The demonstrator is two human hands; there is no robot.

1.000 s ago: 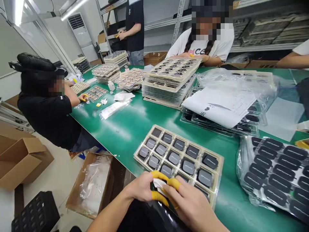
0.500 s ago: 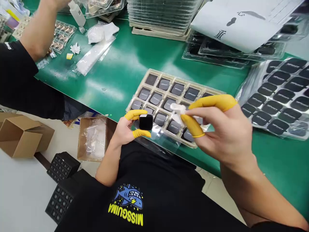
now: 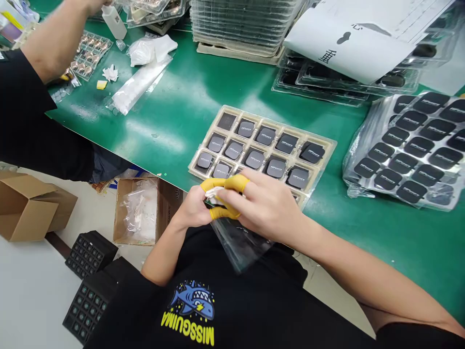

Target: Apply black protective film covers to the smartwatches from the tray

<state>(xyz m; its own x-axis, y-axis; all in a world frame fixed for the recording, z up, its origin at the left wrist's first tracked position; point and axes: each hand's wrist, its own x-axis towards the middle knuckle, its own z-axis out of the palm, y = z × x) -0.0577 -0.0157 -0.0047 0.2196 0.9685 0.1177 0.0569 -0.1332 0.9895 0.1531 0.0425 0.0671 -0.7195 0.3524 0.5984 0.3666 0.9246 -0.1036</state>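
Note:
My left hand (image 3: 196, 207), with yellow finger covers, is closed round the small black-faced square device, now hidden behind the fingers and cloth. Pressed against that spot, my right hand (image 3: 261, 201) pinches a crumpled white cloth (image 3: 214, 194) between yellow-covered fingers. Just behind both hands lies a cream tray (image 3: 329, 145) holding black square pieces in its compartments. A clear plastic sheet (image 3: 241, 245) hangs below my right hand at the table's front edge.
Stacked clear trays (image 3: 243, 29) stand at the back. Sheets of black squares (image 3: 407, 150) lie at the right. Another person's arm (image 3: 58, 41) reaches in at upper left. An open carton (image 3: 136, 211) sits below the table.
My right hand has moved left and down with the white cloth, from above the tray to the device in my left hand. It now covers the device and more of the tray's front row.

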